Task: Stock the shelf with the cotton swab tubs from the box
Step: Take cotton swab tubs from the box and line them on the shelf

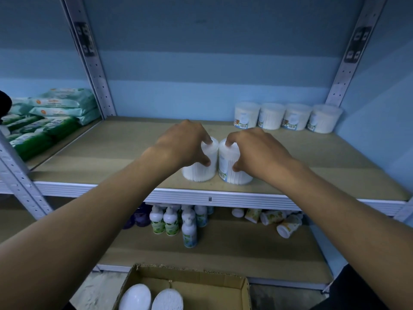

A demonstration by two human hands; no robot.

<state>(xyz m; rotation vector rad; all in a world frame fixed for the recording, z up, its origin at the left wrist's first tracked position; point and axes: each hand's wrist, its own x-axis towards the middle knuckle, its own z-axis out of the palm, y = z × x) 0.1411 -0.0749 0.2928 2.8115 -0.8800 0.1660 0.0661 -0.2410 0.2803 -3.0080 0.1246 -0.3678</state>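
Blue-walled shelf (111, 153) held four tubs (287, 117) at the back; left hand (183, 144) and right hand (257, 151) each gripped a tub near the front edge; sliding both back beside that row would likely suit.

The light is dim and cool, casting a blue tint over the back wall (212, 63), which shows horizontal bands of lighter and darker tone. The wooden shelf (111, 148) is evenly lit without glare, while the lower shelf (234, 242) under its front edge lies in darker shadow. Wide-angle distortion bends the 2 metal uprights (93, 63) outward toward the top corners, and the bottles (172, 222) and the far tubs (288, 117) look soft and slightly blurred.
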